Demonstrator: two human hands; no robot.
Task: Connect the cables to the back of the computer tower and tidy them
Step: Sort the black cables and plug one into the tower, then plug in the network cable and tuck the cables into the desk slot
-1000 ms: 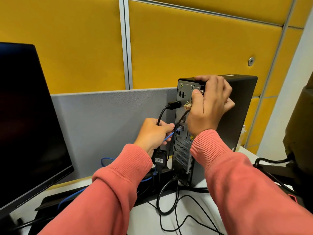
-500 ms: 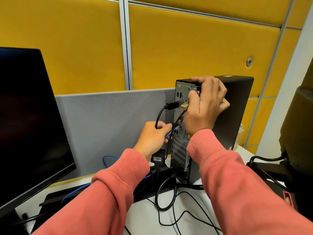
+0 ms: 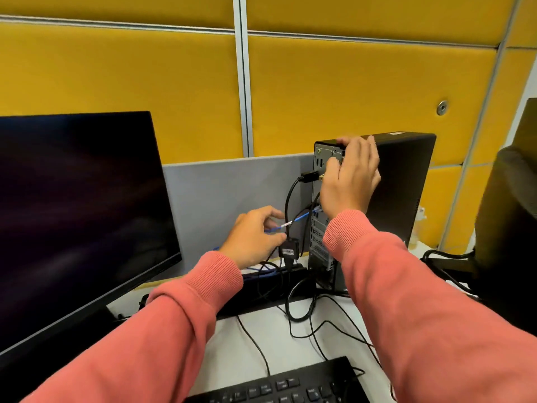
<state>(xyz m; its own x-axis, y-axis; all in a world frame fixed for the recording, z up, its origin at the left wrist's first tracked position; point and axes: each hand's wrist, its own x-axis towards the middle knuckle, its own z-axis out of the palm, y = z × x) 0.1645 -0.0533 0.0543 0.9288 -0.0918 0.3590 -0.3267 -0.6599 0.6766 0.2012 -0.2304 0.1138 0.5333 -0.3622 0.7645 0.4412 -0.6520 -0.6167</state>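
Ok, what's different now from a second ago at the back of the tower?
The left hand has drawn back leftward from the computer tower and now holds the blue cable out from the rear panel; earlier it was closed round the cables right beside the panel. The right hand stays gripping the tower's top rear corner. The black cable stays plugged in.

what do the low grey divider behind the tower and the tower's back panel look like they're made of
The low grey desk divider looks fabric-covered: matte, faintly speckled, no shine. The back panel of the black computer tower looks like bare sheet metal: dull silver-grey with perforated vent slots. Its black side casing is smooth, probably painted metal, though plastic cannot be ruled out.
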